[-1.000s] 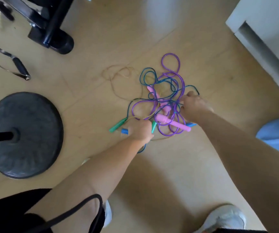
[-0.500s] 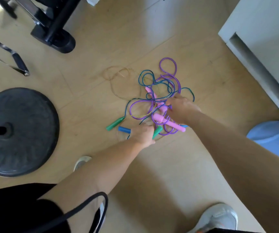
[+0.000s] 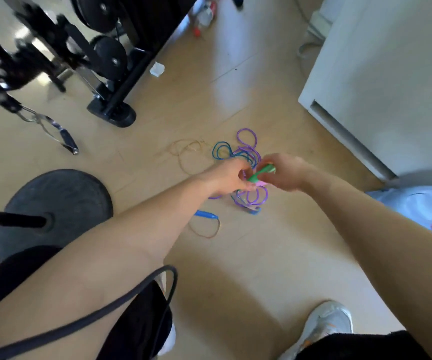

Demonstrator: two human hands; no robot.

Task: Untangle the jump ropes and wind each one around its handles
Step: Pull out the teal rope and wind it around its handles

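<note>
ok so here's what i'm seeing on the head cam. the tangle of jump ropes (image 3: 246,162) is on the floor (image 3: 261,255), about mid-frame, between the black round base (image 3: 53,198) on the left and the white cabinet (image 3: 378,74) on the right.

both hands are over the tangle and close together, with a green handle (image 3: 261,172) running between them. the right hand (image 3: 286,172) has its fingers curled round the far end. the left hand (image 3: 229,178) is pinching the near end. a bit of pink handle (image 3: 261,183) pokes out just under the green one, right by the left fingertips. i can't tell if it's actually being gripped, it's blurry there.

the purple rope (image 3: 247,137) loops out behind the hands, and more coils of it show just below them. the blue rope (image 3: 220,151) is mixed in with the purple at the back. a thin tan rope (image 3: 191,152) lies in loose loops just left of that.

a blue handle (image 3: 206,215) lies flat on the floor apart from the main pile, near the left forearm, with another thin loop right beside it.

there's a weight machine (image 3: 111,74) up in the top left, and a white shoe (image 3: 326,326) at the bottom right.
</note>
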